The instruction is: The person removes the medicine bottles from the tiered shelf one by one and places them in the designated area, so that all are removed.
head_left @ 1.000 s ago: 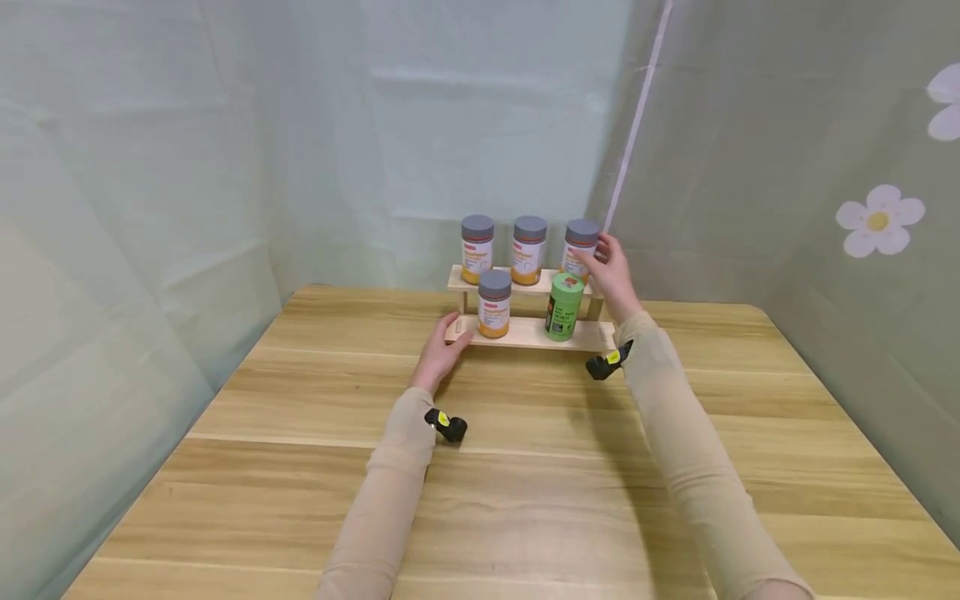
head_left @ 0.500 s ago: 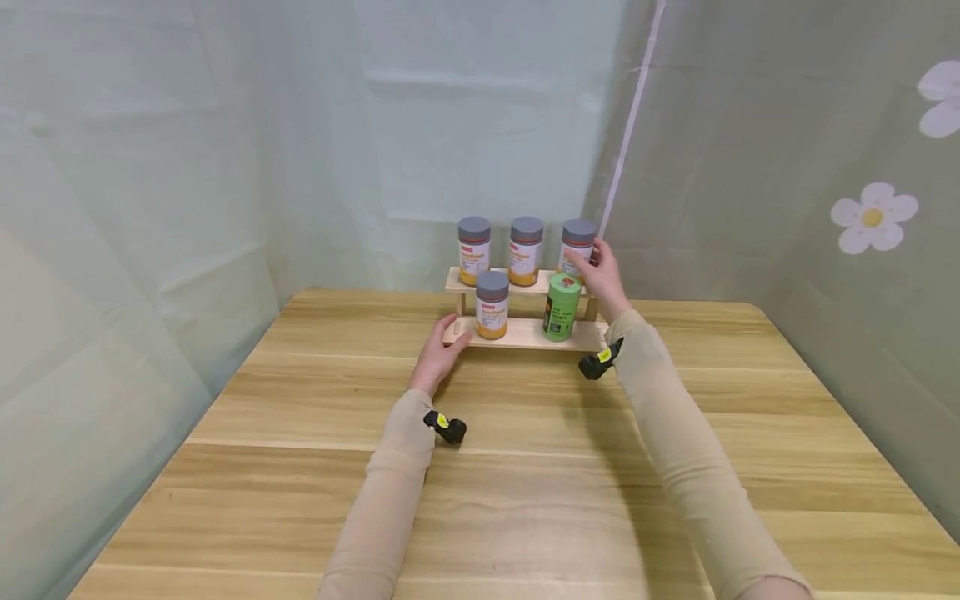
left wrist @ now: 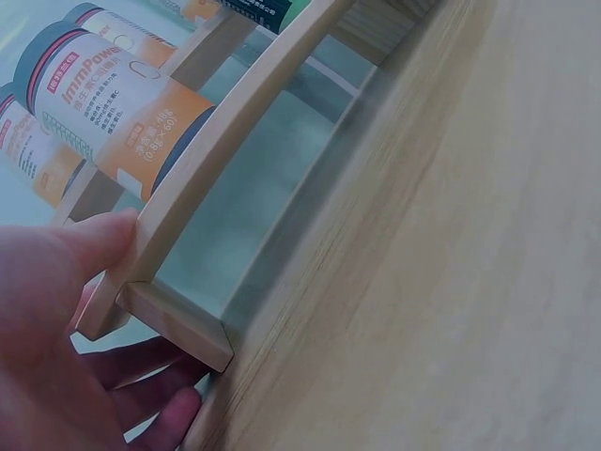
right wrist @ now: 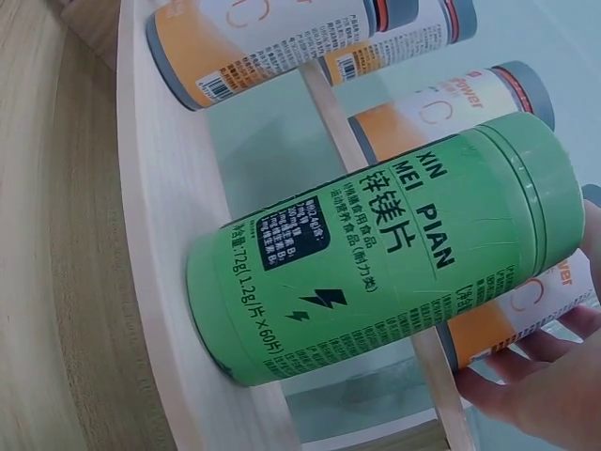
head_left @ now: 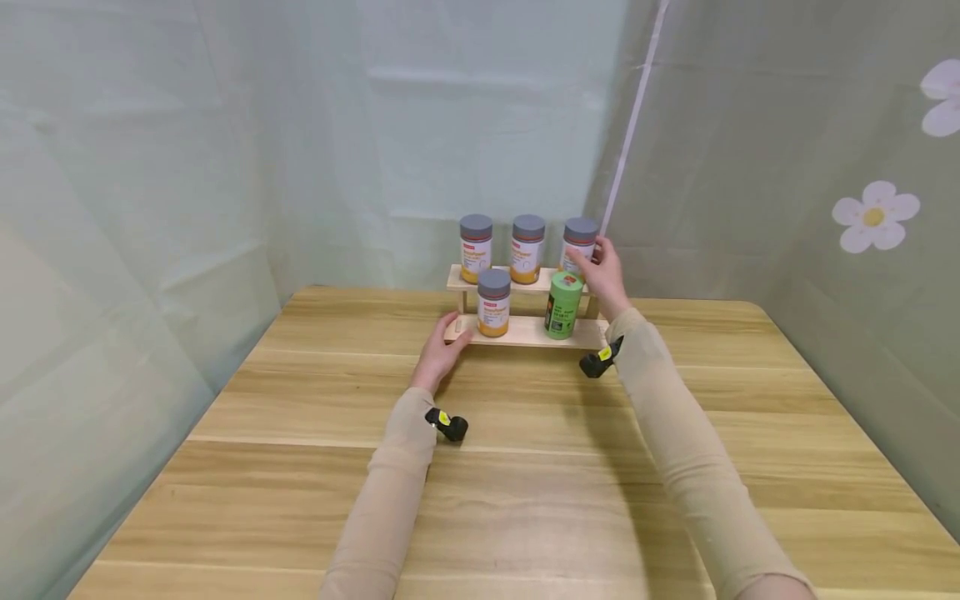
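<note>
Fingers of the left hand (head_left: 441,354) are clamped on the left end of a two-tier wooden shelf (head_left: 527,332), thumb on the lower board's front edge, the others curled round behind the end support. Just right of that thumb: lower gray-lidded jar (head_left: 493,308), upright on the lower tier. Fingers of the right hand (head_left: 609,279) are clamped on the right-end upper jar (head_left: 580,238), thumb across its front, the rest round its right side. Jar is upright at the upper tier's right end; its base is mostly hidden in the head view. Green jar (head_left: 562,308) stands on the lower tier, in front of and below the right fingers. Left of the right fingers on the upper tier: middle upper jar (head_left: 527,252), then left upper jar (head_left: 476,252), farthest away. Desk (head_left: 510,517) carries the shelf, below both sets of fingers and extending toward the person.
</note>
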The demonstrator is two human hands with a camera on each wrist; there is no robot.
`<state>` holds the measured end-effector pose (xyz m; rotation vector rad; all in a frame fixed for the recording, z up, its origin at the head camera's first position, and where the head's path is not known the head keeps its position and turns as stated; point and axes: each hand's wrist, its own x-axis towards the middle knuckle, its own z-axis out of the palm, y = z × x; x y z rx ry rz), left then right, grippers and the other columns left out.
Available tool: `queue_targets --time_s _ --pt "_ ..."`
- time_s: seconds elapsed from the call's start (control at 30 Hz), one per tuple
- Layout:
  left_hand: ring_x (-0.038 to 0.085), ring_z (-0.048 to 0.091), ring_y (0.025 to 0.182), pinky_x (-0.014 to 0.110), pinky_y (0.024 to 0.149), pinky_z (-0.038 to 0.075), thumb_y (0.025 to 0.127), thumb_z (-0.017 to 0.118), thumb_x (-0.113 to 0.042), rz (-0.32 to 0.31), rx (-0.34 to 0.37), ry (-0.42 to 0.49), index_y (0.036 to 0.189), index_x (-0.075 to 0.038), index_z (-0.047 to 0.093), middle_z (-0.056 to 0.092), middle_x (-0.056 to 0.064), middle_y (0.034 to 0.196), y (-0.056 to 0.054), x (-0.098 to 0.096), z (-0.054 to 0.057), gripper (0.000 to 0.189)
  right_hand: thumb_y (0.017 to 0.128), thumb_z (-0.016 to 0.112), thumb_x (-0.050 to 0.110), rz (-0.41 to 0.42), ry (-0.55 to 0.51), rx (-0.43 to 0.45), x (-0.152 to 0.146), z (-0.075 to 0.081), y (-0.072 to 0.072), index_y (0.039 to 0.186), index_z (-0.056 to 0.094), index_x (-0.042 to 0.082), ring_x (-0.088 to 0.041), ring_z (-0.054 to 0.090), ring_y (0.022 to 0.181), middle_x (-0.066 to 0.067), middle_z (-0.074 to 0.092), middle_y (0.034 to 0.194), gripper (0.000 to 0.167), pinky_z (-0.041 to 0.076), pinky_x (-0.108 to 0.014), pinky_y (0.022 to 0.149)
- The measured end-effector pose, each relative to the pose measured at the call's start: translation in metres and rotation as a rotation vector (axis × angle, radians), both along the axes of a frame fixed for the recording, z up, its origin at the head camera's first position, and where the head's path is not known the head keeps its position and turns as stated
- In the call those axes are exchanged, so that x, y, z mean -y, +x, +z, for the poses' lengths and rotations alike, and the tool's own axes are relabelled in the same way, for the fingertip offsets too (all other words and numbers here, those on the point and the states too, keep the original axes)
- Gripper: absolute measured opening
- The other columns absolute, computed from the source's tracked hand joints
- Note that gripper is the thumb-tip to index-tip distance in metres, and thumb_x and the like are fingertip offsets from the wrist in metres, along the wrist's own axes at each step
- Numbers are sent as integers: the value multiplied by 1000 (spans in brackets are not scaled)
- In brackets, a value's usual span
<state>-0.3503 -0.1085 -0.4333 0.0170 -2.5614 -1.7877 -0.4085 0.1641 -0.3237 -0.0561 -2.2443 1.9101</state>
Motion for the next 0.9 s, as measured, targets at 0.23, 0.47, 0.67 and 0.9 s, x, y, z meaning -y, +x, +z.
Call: queue_targets --time_s 0.23,0.47,0.67,0.9 --pt "34 24 148 51 122 18 99 53 -33 0 -29 -21 152 -16 29 27 13 160 -1 -1 -2 60 93 64 27 -12 14 -6 -2 2 1 147 32 13 -29 44 135 -16 43 148 64 39 -42 112" --pt "34 23 148 52 121 18 99 52 -36 1 -17 -34 152 -18 29 26 12 160 0 -1 -3 60 93 65 27 -38 46 -15 -7 1 5 147 32 11 -29 42 137 -16 42 149 66 36 -42 114" --pt "35 24 148 52 121 18 99 52 -36 5 -11 -32 152 -19 29 26 12 160 1 3 -2 61 92 66 26 -48 39 -49 -10 0 7 146 33 10 -30 43 136 -17 43 147 65 36 -42 114" --pt "34 23 148 51 122 18 99 53 -36 -2 -8 -17 152 -18 28 26 13 160 1 5 -2 61 92 66 29 -42 35 -83 -14 1 9 145 33 12 -30 44 133 -17 44 146 65 38 -45 112"
